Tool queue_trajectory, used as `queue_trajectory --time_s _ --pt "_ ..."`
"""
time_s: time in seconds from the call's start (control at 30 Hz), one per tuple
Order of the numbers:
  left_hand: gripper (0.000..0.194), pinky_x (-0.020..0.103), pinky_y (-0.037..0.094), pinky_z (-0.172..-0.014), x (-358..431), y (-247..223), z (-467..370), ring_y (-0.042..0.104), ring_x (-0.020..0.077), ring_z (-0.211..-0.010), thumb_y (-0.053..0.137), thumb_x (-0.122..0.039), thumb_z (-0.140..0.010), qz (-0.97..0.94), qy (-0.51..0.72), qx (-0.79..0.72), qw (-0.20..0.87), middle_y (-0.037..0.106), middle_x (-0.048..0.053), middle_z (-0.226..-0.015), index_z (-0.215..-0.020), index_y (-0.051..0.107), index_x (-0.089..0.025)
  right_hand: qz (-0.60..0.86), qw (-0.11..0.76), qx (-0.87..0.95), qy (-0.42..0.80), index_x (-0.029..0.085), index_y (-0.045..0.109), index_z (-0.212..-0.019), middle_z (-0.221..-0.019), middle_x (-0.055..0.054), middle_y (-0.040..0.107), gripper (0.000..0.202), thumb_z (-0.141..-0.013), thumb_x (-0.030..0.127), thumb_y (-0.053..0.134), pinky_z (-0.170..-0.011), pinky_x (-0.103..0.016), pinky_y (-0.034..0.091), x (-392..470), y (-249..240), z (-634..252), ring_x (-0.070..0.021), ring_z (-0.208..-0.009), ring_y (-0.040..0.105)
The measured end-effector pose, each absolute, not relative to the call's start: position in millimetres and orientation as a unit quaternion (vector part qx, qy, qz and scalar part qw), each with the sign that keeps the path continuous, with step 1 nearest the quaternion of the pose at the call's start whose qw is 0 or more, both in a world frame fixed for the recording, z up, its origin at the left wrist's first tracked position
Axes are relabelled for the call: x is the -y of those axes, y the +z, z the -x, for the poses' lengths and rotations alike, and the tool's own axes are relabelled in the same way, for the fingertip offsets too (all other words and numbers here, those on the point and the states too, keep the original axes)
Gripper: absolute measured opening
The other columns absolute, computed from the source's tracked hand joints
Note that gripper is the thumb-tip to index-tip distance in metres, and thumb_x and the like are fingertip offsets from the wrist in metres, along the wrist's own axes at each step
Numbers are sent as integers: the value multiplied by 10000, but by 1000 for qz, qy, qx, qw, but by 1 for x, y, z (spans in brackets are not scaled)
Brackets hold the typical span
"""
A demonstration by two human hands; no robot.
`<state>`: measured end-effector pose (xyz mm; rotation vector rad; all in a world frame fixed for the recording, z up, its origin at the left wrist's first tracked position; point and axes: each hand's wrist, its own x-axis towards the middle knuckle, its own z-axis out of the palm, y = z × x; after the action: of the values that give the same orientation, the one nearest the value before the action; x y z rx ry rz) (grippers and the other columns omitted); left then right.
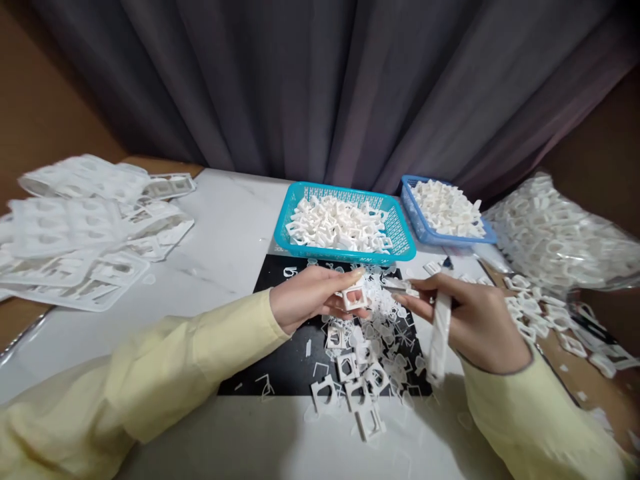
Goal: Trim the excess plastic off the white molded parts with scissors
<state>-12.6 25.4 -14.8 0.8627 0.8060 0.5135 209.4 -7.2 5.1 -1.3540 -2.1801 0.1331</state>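
My left hand (316, 297) is closed on a small white plastic frame (355, 298) with a square opening, pinched between thumb and fingers. In my right hand (483, 320) is a hand tool with a long white handle (440, 340), which slants down below the palm. Its narrow metal tip (397, 285) points left toward the frame, with a small gap between them; my fingers hide the rest, so its exact kind cannot be told. Below my hands, several similar white frames (358, 395) lie over the front edge of a black mat (295, 360), beside thin plastic scraps (385, 313).
Behind my hands stands a turquoise basket (345, 255) heaped with white pieces. A blue basket (425, 233) and a clear bag (565, 233), both full of pieces, are at the right. Moulded white sheets (75, 233) are stacked at the left. A dark curtain (280, 87) hangs behind the table.
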Motion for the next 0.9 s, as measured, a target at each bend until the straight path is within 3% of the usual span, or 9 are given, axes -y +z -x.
queue_trajectory --time_s 0.1,0.23,0.33,0.43,0.6,0.8,0.9 --pt "436 296 461 -707 -22 -12 17 634 170 -764 572 -483 -784 -415 221 -381 796 662 113 -823 -826 638 -54 515 240 820 67 164 647 -742 -532 -11 638 227 -780 388 646 -447 -225 434 5 -21 -220 -138 -453 597" --pt "235 255 469 -653 -12 -2 26 598 119 -705 706 -280 -715 -458 223 -372 776 655 107 -902 -777 593 -84 522 231 818 68 166 640 -721 -513 -28 623 313 -808 461 582 -434 -238 412 12 -53 -225 -156 -435 580" --pt "177 258 479 -619 -3 6 29 620 131 -693 691 -205 -722 -499 233 -358 754 649 115 -956 -764 549 -108 509 253 820 59 152 642 -818 -697 -112 661 366 -848 490 503 -563 -319 459 16 -47 -220 -233 -646 621" --pt "146 245 466 -546 5 13 25 619 127 -586 623 -234 -781 -542 224 -352 730 668 75 -784 -793 529 -122 468 284 833 74 158 605 -940 -895 -140 645 345 -900 449 425 -707 -367 462 19 -18 -205 -245 -839 592" --pt "120 221 459 -530 17 35 16 586 109 -506 578 -247 -813 -593 225 -359 685 602 -9 -549 -796 526 -140 365 308 867 139 176 560 -820 -691 -25 580 275 -898 418 454 -539 -233 416 21 32 -174 -123 -595 527" --pt "152 154 438 -408 24 65 19 585 91 -428 608 -220 -797 -571 326 -352 666 614 -41 -564 -883 488 -184 344 380 843 165 157 526 -738 -616 11 533 215 -912 261 456 -512 -198 365 28 69 -164 -76 -536 475" --pt "118 123 379 -293 24 77 23 573 88 -352 625 -223 -777 -548 303 -341 701 663 5 -634 -835 546 -158 363 413 784 286 160 534 -667 -539 42 519 253 -885 288 521 -465 -171 348 33 81 -163 -53 -472 448"
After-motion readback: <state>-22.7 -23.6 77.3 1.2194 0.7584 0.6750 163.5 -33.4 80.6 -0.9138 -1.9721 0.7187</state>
